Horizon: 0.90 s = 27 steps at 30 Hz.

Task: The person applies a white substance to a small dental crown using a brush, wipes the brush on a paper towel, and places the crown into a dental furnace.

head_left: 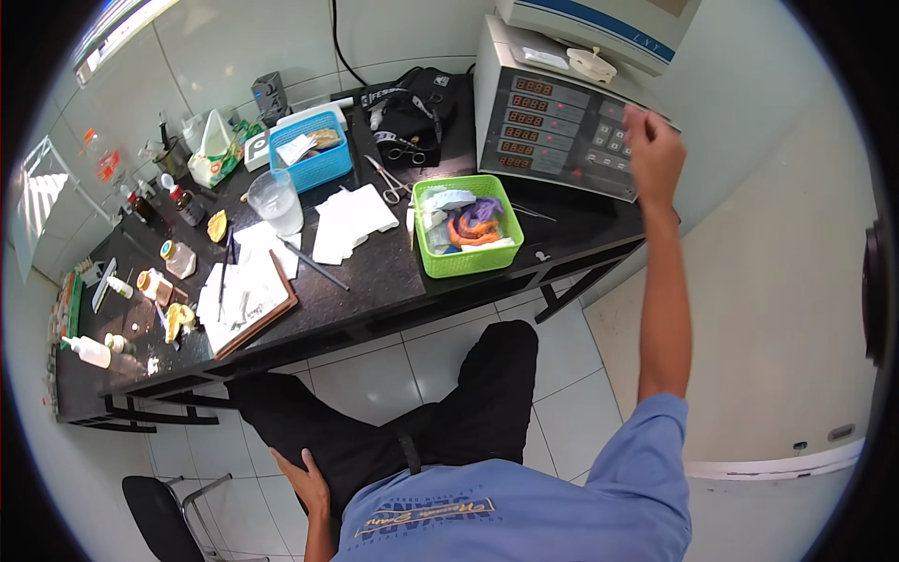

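Currently, a green basket [476,261] stood near the front edge of the black table [379,264], holding orange and purple curved pieces, a pale blue item and some white bits. Behind it to the left, a blue basket [326,171] contained a white packet and a tan item. A translucent cup [275,201] stood beside white paper sheets [351,225]; its contents could not be made out. Farther left stood a dark dropper bottle [188,208] and a white squeeze bottle [91,352].

A scissor-handled clamp [393,190] lay between the two baskets, near a black bag [435,98]. The grey control unit [576,145], with red digit displays, stood at the table's right end; a white round piece [592,65] rested on top.

Right arm extended forward; right hand [658,159] was at the unit's keypad, covering its right part. Fingers curled; whether they pinched anything or touched the keys, cannot tell. Left hand [306,481] rested against the thigh, thumb apart from the fingers, nothing visible in it.
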Available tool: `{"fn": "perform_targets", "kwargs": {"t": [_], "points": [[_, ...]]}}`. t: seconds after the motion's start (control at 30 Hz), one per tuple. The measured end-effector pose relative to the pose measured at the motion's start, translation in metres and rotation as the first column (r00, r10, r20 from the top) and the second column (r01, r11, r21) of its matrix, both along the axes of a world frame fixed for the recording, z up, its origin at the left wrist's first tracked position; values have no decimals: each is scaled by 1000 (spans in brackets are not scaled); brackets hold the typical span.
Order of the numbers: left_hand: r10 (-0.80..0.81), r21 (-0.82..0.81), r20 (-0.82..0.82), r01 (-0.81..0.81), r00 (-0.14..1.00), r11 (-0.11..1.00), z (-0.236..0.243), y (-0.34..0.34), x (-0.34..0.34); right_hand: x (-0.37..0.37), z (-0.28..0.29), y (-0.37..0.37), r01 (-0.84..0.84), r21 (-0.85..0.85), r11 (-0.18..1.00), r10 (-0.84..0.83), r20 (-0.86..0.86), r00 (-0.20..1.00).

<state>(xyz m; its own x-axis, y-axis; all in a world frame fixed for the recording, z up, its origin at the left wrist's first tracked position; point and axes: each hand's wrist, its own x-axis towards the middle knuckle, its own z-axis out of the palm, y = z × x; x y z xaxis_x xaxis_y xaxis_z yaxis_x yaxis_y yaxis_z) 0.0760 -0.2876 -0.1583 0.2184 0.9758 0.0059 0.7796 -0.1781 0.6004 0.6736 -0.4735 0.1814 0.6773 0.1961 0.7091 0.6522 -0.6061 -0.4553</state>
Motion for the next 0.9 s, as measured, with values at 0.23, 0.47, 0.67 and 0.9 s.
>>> {"fn": "perform_targets", "kwargs": {"t": [0.23, 0.47, 0.67, 0.9], "points": [[25, -54, 96, -20, 995, 998, -1, 2, 18, 119, 91, 2, -109, -269, 957, 153, 149, 977], [45, -41, 90, -41, 995, 998, -1, 4, 24, 145, 96, 34, -243, -468, 850, 279, 7, 960], [80, -42, 75, -77, 994, 996, -3, 0, 16, 139, 92, 52, -185, -547, 816, 220, -3, 976], [89, -26, 93, -87, 992, 996, -6, -4, 21, 160, 93, 45, -171, -603, 779, 273, 81, 959]]}}
